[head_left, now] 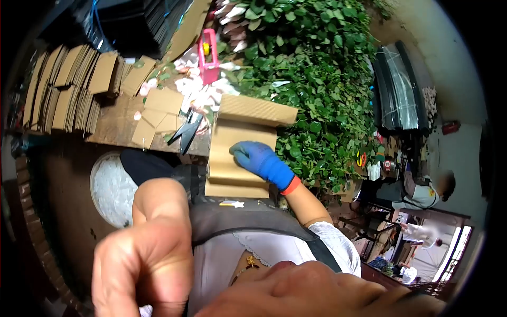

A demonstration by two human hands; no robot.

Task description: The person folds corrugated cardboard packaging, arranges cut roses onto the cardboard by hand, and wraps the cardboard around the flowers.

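My right hand [259, 160], in a blue knitted glove with an orange cuff, presses on the inner face of a creased corrugated cardboard sheet [244, 138]. Its fingers are bunched together. The sheet lies across the table edge and over my lap, its far flap folded up. Bare and close to the camera, my left hand [142, 259] is raised with its fingers curled in; the fingertips are hidden. Beside the sheet are dark-bladed scissors [186, 132] and several cardboard pieces [158, 112]. A pink tape dispenser [209, 57] stands behind, among pale petals [196, 91].
Leafy green stems [311, 90] are heaped along the right of the table. Stacked cardboard pieces [66, 90] stand at the left, with black sheets [134, 24] behind. A round container of whitish material [112, 185] is on the floor. A person [417, 193] is at the far right.
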